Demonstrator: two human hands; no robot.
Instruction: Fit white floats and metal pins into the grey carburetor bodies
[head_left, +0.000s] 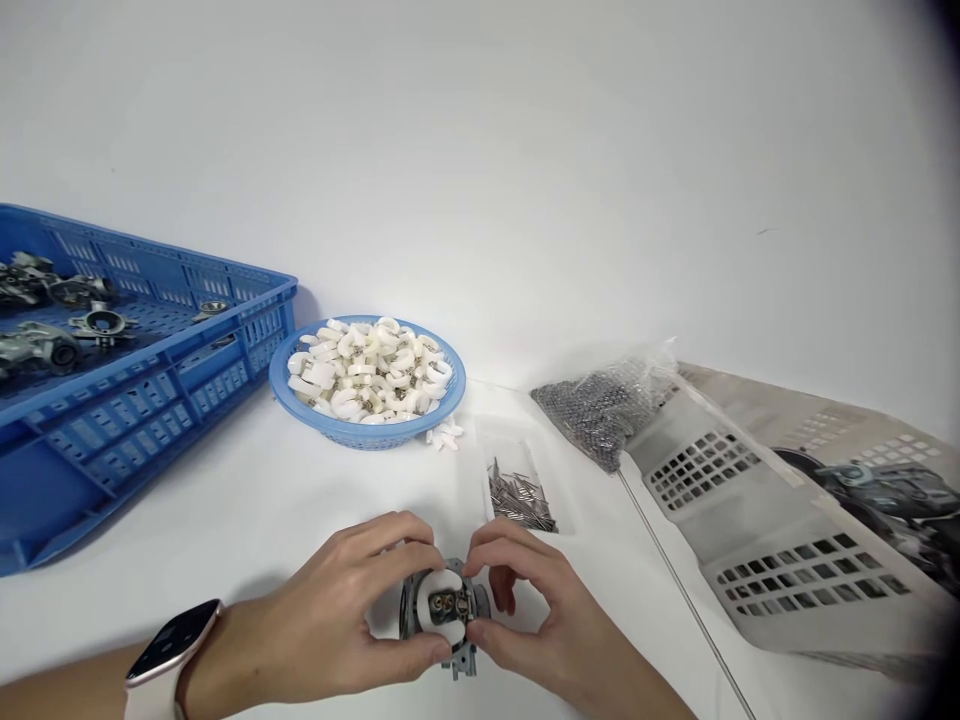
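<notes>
At the bottom centre of the frame, my left hand (337, 615) and right hand (540, 620) are closed together on a small grey metal housing (446, 610) with a white ring-shaped insert (442, 608) seated in its face. Thumbs and fingertips of both hands pinch it from either side, so it lies directly between them, its round face turned up toward me; neither hand is nearer. A watch (171, 645) sits on my left wrist. Just beyond the right hand lies a clear packet of thin metal pins (519, 492). Farther up, a blue basket (360, 428) holds white rings. At upper left, a blue crate (135, 410) carries more grey housings. To the right, a bag of steel balls (600, 405) rests on a grey crate (757, 520).
</notes>
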